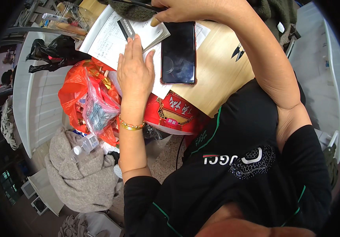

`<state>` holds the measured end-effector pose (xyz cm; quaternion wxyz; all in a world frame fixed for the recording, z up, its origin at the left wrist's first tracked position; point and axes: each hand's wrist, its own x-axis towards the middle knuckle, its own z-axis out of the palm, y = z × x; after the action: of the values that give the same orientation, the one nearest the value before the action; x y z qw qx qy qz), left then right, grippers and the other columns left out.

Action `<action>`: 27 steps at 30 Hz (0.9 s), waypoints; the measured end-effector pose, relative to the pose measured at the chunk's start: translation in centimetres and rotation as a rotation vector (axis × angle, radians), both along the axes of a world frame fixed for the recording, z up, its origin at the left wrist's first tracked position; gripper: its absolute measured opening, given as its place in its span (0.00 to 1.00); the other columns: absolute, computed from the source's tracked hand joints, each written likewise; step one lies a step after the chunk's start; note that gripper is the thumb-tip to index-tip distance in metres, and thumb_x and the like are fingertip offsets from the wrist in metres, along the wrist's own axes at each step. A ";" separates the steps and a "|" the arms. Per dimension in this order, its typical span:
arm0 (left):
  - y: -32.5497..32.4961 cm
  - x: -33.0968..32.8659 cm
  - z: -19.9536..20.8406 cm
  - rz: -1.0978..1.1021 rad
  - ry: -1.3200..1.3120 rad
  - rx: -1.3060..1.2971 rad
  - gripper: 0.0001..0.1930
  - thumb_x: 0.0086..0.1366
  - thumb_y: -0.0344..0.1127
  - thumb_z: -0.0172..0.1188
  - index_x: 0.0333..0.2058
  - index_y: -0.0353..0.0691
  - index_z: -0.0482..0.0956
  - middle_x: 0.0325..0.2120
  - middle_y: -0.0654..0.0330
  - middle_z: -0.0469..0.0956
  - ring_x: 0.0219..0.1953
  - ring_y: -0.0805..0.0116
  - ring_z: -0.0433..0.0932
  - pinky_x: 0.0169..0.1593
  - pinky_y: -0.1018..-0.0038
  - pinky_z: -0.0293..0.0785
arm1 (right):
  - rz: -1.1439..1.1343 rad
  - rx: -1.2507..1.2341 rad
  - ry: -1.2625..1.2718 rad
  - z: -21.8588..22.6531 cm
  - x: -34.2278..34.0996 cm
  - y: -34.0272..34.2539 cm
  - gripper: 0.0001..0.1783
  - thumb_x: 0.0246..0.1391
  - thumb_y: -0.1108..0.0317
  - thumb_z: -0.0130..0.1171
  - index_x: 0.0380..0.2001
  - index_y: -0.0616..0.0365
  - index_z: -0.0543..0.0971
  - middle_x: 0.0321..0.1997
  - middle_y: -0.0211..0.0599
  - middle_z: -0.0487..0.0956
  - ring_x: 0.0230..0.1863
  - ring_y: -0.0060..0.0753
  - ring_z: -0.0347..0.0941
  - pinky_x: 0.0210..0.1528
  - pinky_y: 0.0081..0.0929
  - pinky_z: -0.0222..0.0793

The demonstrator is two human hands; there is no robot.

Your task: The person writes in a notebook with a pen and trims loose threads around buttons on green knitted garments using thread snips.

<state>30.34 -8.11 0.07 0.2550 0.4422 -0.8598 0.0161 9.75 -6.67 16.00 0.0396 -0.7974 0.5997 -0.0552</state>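
Resting the left hand (135, 73) palm down over the notebook (153, 35) and loose paper (103, 47), to the left of the phone (178, 55), with fingers straight, thumb apart and nothing gripped, probably to keep pages from sliding. Bending the right hand (174, 10) beyond the phone's top end, near the dark green cloth (132, 14), with thumb pointed down at the notebook; impossible to tell whether closed on the thin dark strip there. Leaving the phone face up, perhaps within easy reach. Keeping small snips (240, 54) on the desk (217, 59), right of the phone, apparently clear of the paper.
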 end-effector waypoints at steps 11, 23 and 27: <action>-1.6 -1.0 2.5 0.033 0.029 0.005 0.29 0.63 0.52 0.64 0.52 0.32 0.77 0.34 0.46 0.79 0.37 0.47 0.79 0.40 0.58 0.76 | -0.090 0.417 -0.024 1.8 -1.1 -0.6 0.19 0.55 0.56 0.62 0.35 0.65 0.84 0.33 0.50 0.83 0.38 0.50 0.80 0.42 0.42 0.74; -2.0 0.4 1.6 0.058 0.108 0.088 0.23 0.69 0.50 0.57 0.53 0.37 0.78 0.30 0.46 0.81 0.33 0.44 0.81 0.38 0.57 0.77 | 0.025 0.509 -0.193 1.0 -1.5 -1.1 0.23 0.58 0.51 0.61 0.32 0.66 0.83 0.27 0.44 0.83 0.31 0.40 0.79 0.38 0.35 0.73; -1.6 -0.3 1.6 0.023 0.062 -0.043 0.24 0.67 0.50 0.60 0.51 0.35 0.78 0.28 0.47 0.81 0.32 0.49 0.81 0.37 0.59 0.77 | -0.002 0.519 -0.226 0.5 -1.8 -1.4 0.23 0.58 0.51 0.61 0.32 0.66 0.83 0.28 0.43 0.83 0.31 0.39 0.79 0.38 0.35 0.73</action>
<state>30.07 -9.72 1.64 0.2910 0.4468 -0.8457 0.0238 7.90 -8.10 16.49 0.3088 -0.7488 0.5864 0.0117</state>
